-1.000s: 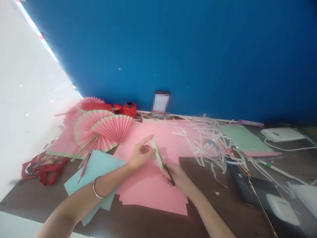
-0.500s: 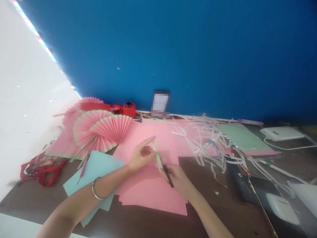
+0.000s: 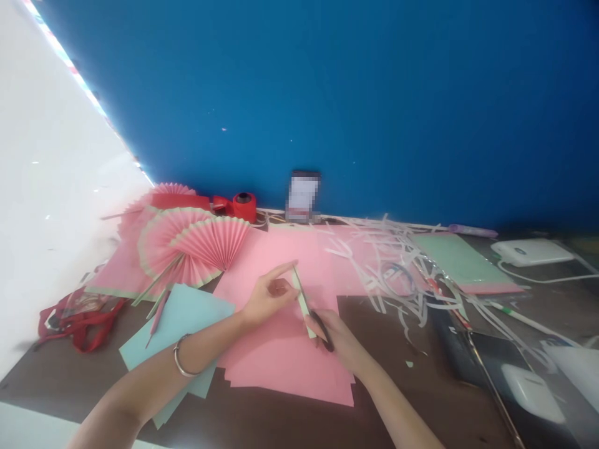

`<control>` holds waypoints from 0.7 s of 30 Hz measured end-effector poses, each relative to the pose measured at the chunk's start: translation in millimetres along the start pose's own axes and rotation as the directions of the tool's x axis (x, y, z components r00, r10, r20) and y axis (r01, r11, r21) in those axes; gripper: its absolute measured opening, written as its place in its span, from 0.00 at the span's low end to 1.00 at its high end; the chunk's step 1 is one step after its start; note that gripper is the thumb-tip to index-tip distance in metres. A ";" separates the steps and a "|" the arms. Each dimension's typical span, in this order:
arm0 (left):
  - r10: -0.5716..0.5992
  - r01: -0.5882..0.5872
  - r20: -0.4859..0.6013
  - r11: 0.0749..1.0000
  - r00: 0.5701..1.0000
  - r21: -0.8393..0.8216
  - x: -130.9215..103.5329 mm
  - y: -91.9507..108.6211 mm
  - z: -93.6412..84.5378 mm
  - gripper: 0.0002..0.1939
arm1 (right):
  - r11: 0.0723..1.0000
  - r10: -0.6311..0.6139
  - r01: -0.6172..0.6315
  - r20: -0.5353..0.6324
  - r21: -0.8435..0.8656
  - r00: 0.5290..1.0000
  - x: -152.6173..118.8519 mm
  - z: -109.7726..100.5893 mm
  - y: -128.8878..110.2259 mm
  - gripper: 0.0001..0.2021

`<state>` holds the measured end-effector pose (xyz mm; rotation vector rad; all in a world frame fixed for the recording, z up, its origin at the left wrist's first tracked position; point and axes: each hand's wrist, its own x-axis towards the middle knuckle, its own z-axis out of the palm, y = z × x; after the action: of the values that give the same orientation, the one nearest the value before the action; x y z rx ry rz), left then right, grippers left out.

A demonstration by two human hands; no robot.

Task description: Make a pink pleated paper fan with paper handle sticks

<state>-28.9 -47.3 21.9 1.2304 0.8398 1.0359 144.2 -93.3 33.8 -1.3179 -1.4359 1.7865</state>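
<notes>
My left hand (image 3: 271,296) pinches a narrow light green paper strip (image 3: 303,305) between thumb and fingers, its index finger stretched along toward the strip's far end. My right hand (image 3: 334,333) is closed on dark-handled scissors (image 3: 322,329), whose blades lie along the strip's right side and point away from me. Both hands are over a stack of pink paper sheets (image 3: 285,368). A silver bangle (image 3: 180,358) is on my left wrist.
Pleated pink fans (image 3: 210,243) and light blue sheets (image 3: 187,318) lie left. Red tape (image 3: 246,206) and a phone (image 3: 303,196) stand at the blue wall. White paper strips (image 3: 397,268), a tablet-like black device (image 3: 496,355) and a white power bank (image 3: 533,251) are right.
The scissors have turned a little and their handles have shifted to the right. More of the green strip shows between my hands. My left hand has hardly moved.
</notes>
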 end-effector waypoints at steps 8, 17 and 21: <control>-0.029 0.029 -0.003 0.998 1.000 -0.048 -1.7 0.3 1.4 0.32 | 0.999 0.000 0.001 -0.007 0.035 1.000 1.4 0.7 4.8 0.20; -0.027 0.026 -0.019 0.998 0.999 -0.056 0.0 -2.4 1.5 0.34 | 0.998 0.017 -0.016 -0.021 0.060 1.000 1.7 3.8 3.6 0.20; -0.024 0.023 -0.023 0.999 0.999 -0.049 0.8 -4.3 0.7 0.36 | 0.998 0.019 -0.017 -0.030 0.064 0.999 1.8 4.8 5.0 0.20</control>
<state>-27.3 -46.9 17.8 1.1673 0.8408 1.0480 140.0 -95.6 28.4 -1.3241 -1.3443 1.8006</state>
